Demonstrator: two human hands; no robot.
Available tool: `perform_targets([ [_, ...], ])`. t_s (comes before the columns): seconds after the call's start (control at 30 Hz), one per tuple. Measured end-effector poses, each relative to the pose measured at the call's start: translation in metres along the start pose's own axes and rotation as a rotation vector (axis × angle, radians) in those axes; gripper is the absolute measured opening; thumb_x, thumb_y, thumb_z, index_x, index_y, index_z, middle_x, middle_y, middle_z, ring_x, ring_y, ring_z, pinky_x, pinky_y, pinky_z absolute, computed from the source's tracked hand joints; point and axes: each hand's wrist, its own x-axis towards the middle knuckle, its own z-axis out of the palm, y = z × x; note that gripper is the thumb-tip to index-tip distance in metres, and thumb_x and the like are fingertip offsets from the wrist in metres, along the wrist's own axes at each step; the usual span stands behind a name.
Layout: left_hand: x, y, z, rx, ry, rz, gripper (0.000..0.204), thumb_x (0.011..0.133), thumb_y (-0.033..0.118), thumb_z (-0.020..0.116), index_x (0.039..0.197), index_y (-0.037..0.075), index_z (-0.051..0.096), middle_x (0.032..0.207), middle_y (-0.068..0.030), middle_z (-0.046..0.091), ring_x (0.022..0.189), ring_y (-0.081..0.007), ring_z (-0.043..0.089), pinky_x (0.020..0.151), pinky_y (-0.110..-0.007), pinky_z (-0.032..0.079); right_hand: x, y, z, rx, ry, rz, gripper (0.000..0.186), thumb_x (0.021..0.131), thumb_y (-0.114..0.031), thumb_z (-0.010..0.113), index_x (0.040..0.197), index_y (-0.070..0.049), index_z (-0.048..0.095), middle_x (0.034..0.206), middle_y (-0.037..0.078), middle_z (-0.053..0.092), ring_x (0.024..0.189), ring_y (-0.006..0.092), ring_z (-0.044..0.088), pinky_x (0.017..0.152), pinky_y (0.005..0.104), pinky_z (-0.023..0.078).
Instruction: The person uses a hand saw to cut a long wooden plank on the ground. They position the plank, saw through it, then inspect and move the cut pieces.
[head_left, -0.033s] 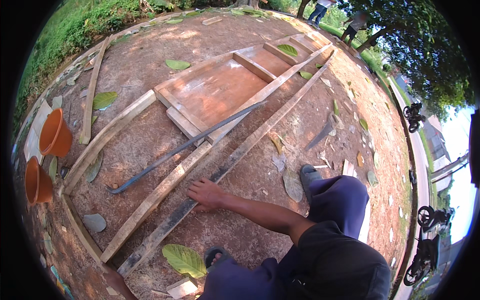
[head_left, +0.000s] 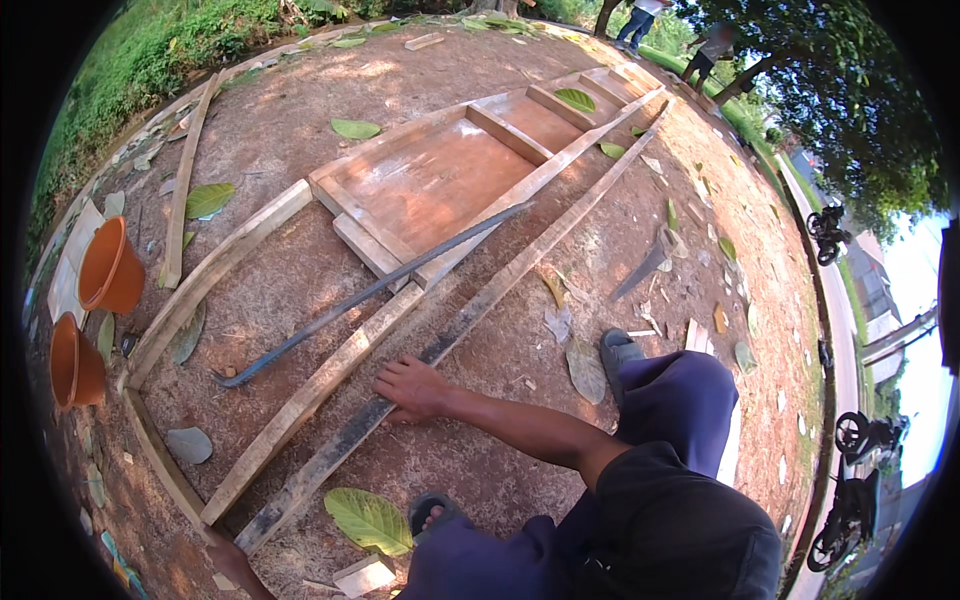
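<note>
A long, narrow wooden plank (head_left: 560,230) with dark stains lies diagonally along the right side of a wooden frame (head_left: 290,410) on the ground. Midway along the plank's nearer part, my right hand (head_left: 412,388) grips it from above, fingers over one side and thumb toward the other. At the near end, my left hand (head_left: 228,558) is against the corner where plank and frame come close; its fingers are dim and partly hidden. A blue-grey pry bar (head_left: 340,308) with a hooked end rests across the frame. Beyond it is a shallow wooden panel with crosspieces (head_left: 430,190).
Two orange buckets (head_left: 112,268) stand at the left. A handsaw (head_left: 640,272) lies right of the plank among leaves and wood scraps. Another loose plank (head_left: 188,185) lies at the far left. Two people (head_left: 710,52) stand far off near trees; motorbikes (head_left: 845,515) are parked at right.
</note>
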Motion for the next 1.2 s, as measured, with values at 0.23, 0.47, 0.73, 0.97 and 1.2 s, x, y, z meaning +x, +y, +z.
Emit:
perform_targets([
  [0.23,0.008,-0.024,0.014,-0.081,-0.006,-0.030,0.098,0.094,0.078,0.031,0.127,-0.011,0.058,0.122,-0.0344,0.062,0.116,-0.0479,0.059,0.099,-0.055,0.044,0.019,0.002,-0.009,-0.065,0.027,-0.087,0.070,0.084,-0.064,0.067,0.123,-0.006,0.057,0.112,0.009,0.059,0.110,0.0250,0.055,0.098,0.0415,0.042],
  [0.47,0.019,0.002,-0.004,-0.288,-0.063,0.027,0.086,0.098,0.066,0.040,0.131,-0.013,0.053,0.122,-0.0393,0.060,0.119,-0.0522,0.057,0.102,-0.054,0.044,0.022,-0.008,-0.016,-0.069,0.083,0.001,0.061,0.075,-0.050,0.078,0.119,-0.011,0.062,0.109,0.007,0.062,0.108,0.0269,0.058,0.095,0.0438,0.041],
  [0.73,-0.031,-0.044,-0.052,-1.017,-0.543,-0.174,0.054,0.096,0.040,0.048,0.137,0.006,0.050,0.130,-0.0149,0.052,0.116,-0.0267,0.052,0.085,-0.045,0.052,0.017,-0.012,-0.004,-0.200,0.134,-0.083,0.067,0.072,-0.050,0.082,0.118,-0.005,0.062,0.108,0.012,0.062,0.105,0.0319,0.058,0.091,0.0457,0.043],
  [0.97,-0.056,-0.052,-0.036,-1.288,-0.626,0.019,0.058,0.086,0.014,0.063,0.141,0.004,0.048,0.127,-0.0094,0.057,0.114,-0.0204,0.054,0.094,-0.039,0.047,0.018,0.000,-0.010,-0.238,0.100,-0.102,0.071,0.072,-0.049,0.083,0.120,-0.002,0.061,0.108,0.015,0.062,0.106,0.0337,0.057,0.093,0.0459,0.042],
  [1.2,-0.064,-0.052,-0.028,-1.140,-0.463,0.188,0.065,0.082,0.010,0.076,0.141,0.000,0.052,0.129,-0.0130,0.063,0.120,-0.0239,0.057,0.104,-0.039,0.046,0.020,0.002,-0.006,-0.235,0.103,-0.077,0.072,0.072,-0.048,0.083,0.121,-0.001,0.061,0.113,0.016,0.063,0.110,0.0349,0.057,0.098,0.0478,0.040],
])
